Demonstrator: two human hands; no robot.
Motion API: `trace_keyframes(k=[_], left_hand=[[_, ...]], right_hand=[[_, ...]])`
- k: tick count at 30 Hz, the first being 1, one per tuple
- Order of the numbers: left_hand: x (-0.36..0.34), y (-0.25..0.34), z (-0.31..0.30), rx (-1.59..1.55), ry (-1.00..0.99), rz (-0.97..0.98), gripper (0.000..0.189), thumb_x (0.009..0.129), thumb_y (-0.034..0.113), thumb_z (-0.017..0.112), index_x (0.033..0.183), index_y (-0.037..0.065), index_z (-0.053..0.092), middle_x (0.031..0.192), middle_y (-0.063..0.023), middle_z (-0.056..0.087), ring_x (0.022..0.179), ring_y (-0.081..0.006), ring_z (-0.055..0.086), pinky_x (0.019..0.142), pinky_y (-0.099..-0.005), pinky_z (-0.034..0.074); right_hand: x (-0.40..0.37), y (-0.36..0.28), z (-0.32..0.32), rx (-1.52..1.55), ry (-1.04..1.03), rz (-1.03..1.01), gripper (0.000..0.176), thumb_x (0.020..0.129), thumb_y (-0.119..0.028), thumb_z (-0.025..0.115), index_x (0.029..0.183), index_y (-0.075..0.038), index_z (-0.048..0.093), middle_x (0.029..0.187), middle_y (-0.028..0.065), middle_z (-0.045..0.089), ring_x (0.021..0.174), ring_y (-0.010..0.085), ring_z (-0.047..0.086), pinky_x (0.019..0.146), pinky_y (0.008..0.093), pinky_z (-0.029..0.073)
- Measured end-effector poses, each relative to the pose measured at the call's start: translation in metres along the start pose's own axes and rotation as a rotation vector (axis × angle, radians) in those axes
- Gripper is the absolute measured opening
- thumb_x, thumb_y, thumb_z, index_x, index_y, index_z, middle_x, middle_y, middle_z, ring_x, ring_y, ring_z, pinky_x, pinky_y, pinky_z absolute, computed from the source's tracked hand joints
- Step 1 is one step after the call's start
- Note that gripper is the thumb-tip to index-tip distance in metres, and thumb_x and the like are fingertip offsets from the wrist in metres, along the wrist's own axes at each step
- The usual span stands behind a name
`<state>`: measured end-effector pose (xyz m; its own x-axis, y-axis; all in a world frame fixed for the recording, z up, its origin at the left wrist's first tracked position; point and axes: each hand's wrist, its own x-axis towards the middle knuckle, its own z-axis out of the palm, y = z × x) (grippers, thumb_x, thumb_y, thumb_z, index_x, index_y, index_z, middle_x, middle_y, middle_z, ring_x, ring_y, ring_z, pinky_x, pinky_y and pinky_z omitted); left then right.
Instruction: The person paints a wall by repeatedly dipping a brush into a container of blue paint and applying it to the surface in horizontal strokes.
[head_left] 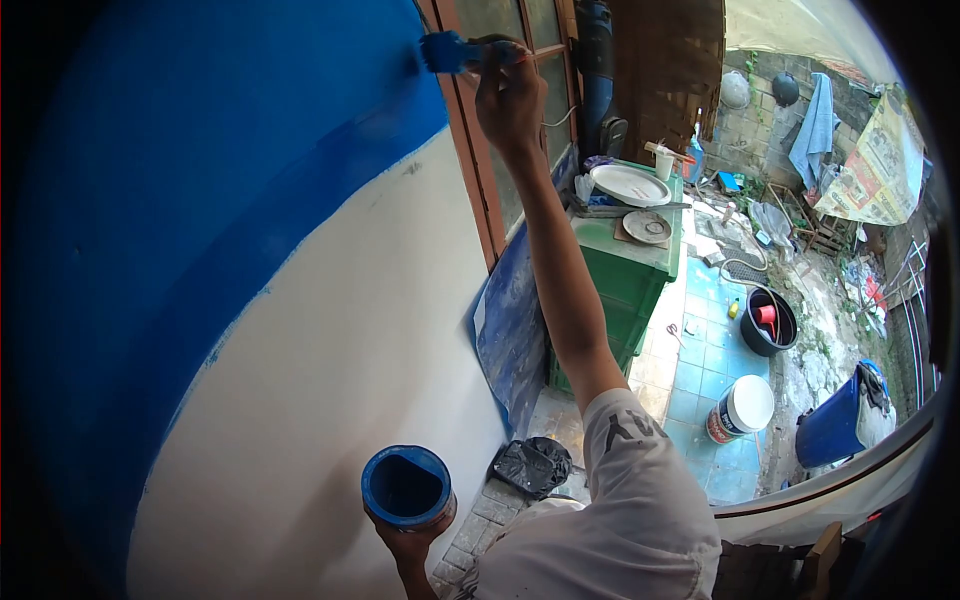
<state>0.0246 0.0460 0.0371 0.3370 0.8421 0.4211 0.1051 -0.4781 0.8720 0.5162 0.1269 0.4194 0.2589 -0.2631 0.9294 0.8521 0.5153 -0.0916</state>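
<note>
A paintbrush (450, 52) loaded with blue paint is in my right hand (510, 100), whose fingers are wrapped round its handle. The bristles are at the edge of the blue painted area (250, 150), beside the brown window frame (470, 160). Low in the view, my left hand (405, 540) holds up an open paint can (407, 487) from below. Its rim is smeared blue and the inside looks dark blue. Beneath the blue area, the wall (330, 320) is white.
A green cabinet (620, 270) with plates stands right of the window. A black plastic bag (533, 466) lies by the wall. Farther right are a white-lidded bucket (748, 403), a black tub (768, 340) and a blue bin (832, 425).
</note>
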Motion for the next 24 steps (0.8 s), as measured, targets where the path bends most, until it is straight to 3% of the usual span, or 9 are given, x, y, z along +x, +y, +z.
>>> trace_keyframes(k=[2,6,9,12,16,18,22,24], left_hand=[[-0.001,-0.005,-0.001,0.013,0.0,0.003,0.134,0.044,0.029,0.107,0.153,0.008,0.032,0.139,-0.0125,0.054,0.128,-0.0304,0.057,0.11,-0.0475,0.046],[0.004,0.001,0.003,0.013,-0.014,0.006,0.134,0.044,0.028,0.107,0.153,0.008,0.031,0.14,-0.0126,0.054,0.129,-0.0306,0.056,0.11,-0.0475,0.045],[0.007,0.0,0.005,0.022,-0.028,0.001,0.134,0.045,0.027,0.106,0.153,0.008,0.031,0.14,-0.0127,0.053,0.129,-0.0308,0.056,0.11,-0.0473,0.046],[0.005,-0.004,0.005,0.076,-0.015,0.009,0.133,0.045,0.026,0.106,0.153,0.008,0.031,0.14,-0.0128,0.054,0.128,-0.0311,0.056,0.11,-0.0473,0.046],[0.012,-0.002,0.008,0.037,-0.033,0.012,0.134,0.044,0.026,0.106,0.153,0.007,0.031,0.14,-0.0129,0.053,0.128,-0.0315,0.056,0.11,-0.0477,0.046],[0.013,0.002,0.008,0.075,-0.03,0.01,0.133,0.044,0.026,0.106,0.153,0.007,0.031,0.139,-0.013,0.053,0.128,-0.0315,0.056,0.111,-0.0476,0.045],[0.012,-0.009,0.006,0.059,-0.021,-0.004,0.133,0.044,0.025,0.106,0.153,0.007,0.031,0.139,-0.013,0.054,0.128,-0.031,0.056,0.111,-0.0472,0.045],[0.015,-0.007,0.008,0.054,-0.018,0.028,0.132,0.044,0.026,0.106,0.152,0.007,0.032,0.138,-0.0129,0.054,0.128,-0.0306,0.056,0.11,-0.0465,0.046]], right_hand=[[0.003,0.008,-0.004,-0.176,-0.028,-0.021,0.02,0.108,-0.016,0.053,0.111,0.001,0.061,0.087,0.0153,0.074,0.082,0.0262,0.078,0.071,0.0342,0.063],[-0.004,0.015,0.005,-0.124,-0.082,-0.07,0.018,0.108,-0.014,0.054,0.11,0.002,0.061,0.088,0.0161,0.075,0.082,0.026,0.078,0.07,0.034,0.063],[0.001,0.005,-0.006,0.012,0.042,0.048,0.015,0.106,-0.014,0.055,0.109,-0.001,0.062,0.088,0.0182,0.074,0.083,0.0299,0.079,0.071,0.0343,0.064],[-0.002,0.015,-0.006,-0.183,-0.008,0.013,0.016,0.107,-0.013,0.054,0.109,0.001,0.062,0.09,0.0165,0.076,0.085,0.0273,0.079,0.071,0.0339,0.063],[-0.004,0.007,0.0,-0.088,-0.069,-0.009,0.017,0.108,-0.014,0.053,0.109,0.001,0.062,0.089,0.0169,0.076,0.083,0.0273,0.079,0.07,0.0341,0.063],[0.003,0.004,-0.01,-0.016,0.039,0.083,0.017,0.106,-0.013,0.058,0.108,0.003,0.063,0.091,0.0152,0.077,0.087,0.024,0.079,0.073,0.0331,0.062],[0.004,0.01,-0.003,-0.147,0.024,0.025,0.016,0.106,-0.012,0.057,0.108,0.002,0.063,0.09,0.0148,0.077,0.085,0.0246,0.079,0.073,0.0324,0.062],[-0.007,0.002,0.011,-0.18,-0.145,-0.078,0.013,0.106,-0.01,0.056,0.11,0.001,0.062,0.089,0.0153,0.076,0.085,0.0259,0.079,0.073,0.0318,0.062]])
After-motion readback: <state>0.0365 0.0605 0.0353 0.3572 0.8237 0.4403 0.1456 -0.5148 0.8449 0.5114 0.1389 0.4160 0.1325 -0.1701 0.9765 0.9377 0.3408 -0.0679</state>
